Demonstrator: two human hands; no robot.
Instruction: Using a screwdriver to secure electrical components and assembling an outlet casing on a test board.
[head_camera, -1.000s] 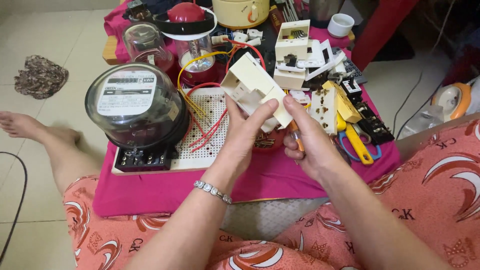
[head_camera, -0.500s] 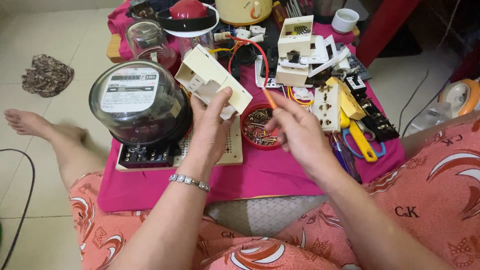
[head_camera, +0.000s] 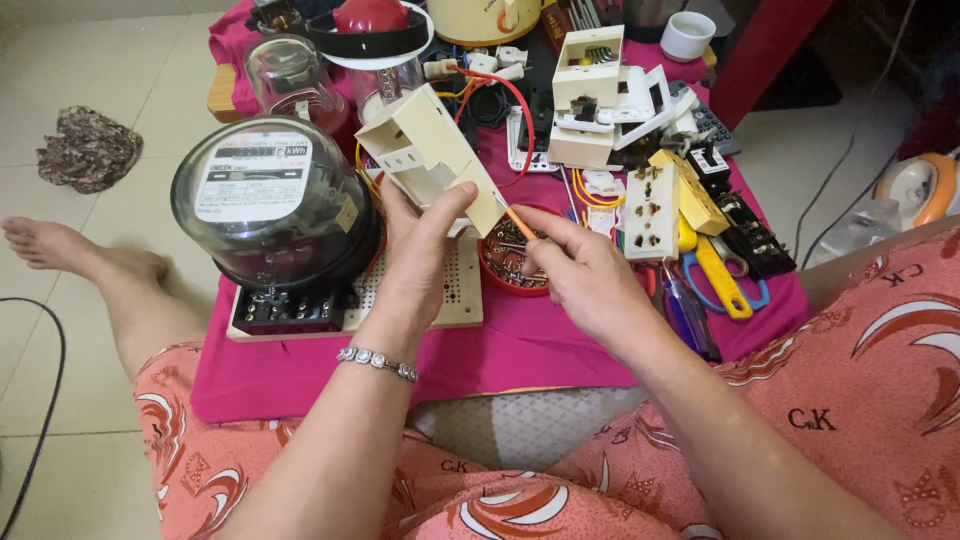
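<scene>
My left hand (head_camera: 415, 255) holds a cream plastic switch box (head_camera: 430, 155) tilted up over the perforated white board (head_camera: 455, 290). My right hand (head_camera: 585, 280) grips a thin orange-handled screwdriver (head_camera: 520, 222), its tip touching the lower right corner of the box. Just below that tip sits a small red dish of screws (head_camera: 515, 265). A round glass-domed electric meter (head_camera: 270, 205) stands on the board at the left. Red and yellow wires (head_camera: 500, 95) run behind the box.
A magenta cloth (head_camera: 500, 350) covers the low table. Sockets, breakers and white switch housings (head_camera: 600, 95) crowd the back right, with a cream socket strip (head_camera: 650, 210) and blue-yellow pliers (head_camera: 720, 285). A patterned rag (head_camera: 85, 150) lies on the tiled floor at left, near my foot (head_camera: 40, 240).
I have lifted the cream box up and to the left, away from the board. My right hand followed with the screwdriver and now meets the box's corner.
</scene>
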